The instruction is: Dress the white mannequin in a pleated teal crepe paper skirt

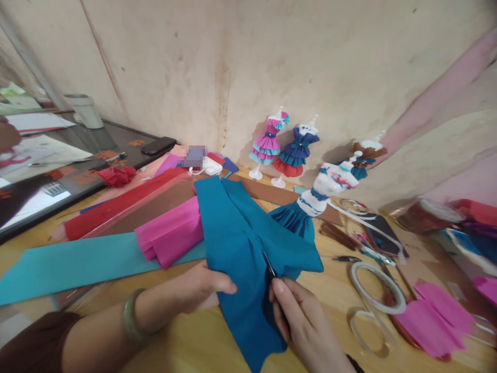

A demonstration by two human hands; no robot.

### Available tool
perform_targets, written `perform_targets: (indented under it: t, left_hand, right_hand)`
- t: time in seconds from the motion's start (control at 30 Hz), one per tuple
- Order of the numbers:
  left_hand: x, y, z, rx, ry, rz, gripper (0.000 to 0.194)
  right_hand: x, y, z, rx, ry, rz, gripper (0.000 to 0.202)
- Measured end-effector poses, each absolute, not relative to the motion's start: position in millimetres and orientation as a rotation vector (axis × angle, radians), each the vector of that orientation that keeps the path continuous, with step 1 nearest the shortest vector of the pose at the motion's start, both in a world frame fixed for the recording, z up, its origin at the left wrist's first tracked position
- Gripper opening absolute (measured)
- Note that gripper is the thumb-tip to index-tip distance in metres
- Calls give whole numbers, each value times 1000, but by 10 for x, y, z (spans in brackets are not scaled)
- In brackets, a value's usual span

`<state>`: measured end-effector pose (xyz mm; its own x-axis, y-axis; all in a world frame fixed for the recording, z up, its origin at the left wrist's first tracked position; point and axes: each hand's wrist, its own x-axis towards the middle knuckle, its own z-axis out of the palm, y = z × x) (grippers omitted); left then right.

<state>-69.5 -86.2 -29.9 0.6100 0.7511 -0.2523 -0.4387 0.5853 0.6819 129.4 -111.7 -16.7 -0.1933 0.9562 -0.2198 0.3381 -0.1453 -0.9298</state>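
A large teal-blue crepe paper sheet [233,243] lies folded and creased in front of me. My left hand [205,287] grips its left edge, thumb on top and fingers underneath. My right hand [297,311] is closed round the handles of dark scissors [269,265], whose blades lie at the paper's middle. Just beyond the sheet a white mini mannequin [330,181] leans to the right in a pleated teal skirt [297,217]. Pink crepe paper [171,233] and a light turquoise strip [77,261] lie to the left.
Dressed mini mannequins [267,140] stand by the wall. Tape rolls [376,287], a pen [345,258] and pink paper pieces [435,316] lie at right. Red crepe paper [116,204], a phone [158,145] and a cup [87,111] are at left.
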Motion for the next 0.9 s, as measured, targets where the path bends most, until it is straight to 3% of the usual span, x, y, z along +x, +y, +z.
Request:
perform_targets:
  t: [0.37, 0.9]
  left_hand:
    - [-694, -884, -258, 623, 580, 746, 43]
    - [-745, -857, -282, 901, 739, 692, 32]
  right_hand:
    - [1284, -1106, -173, -1475, -1505, 1376, 54]
    - [1305, -1087, -163, -1482, -1513, 1378, 55]
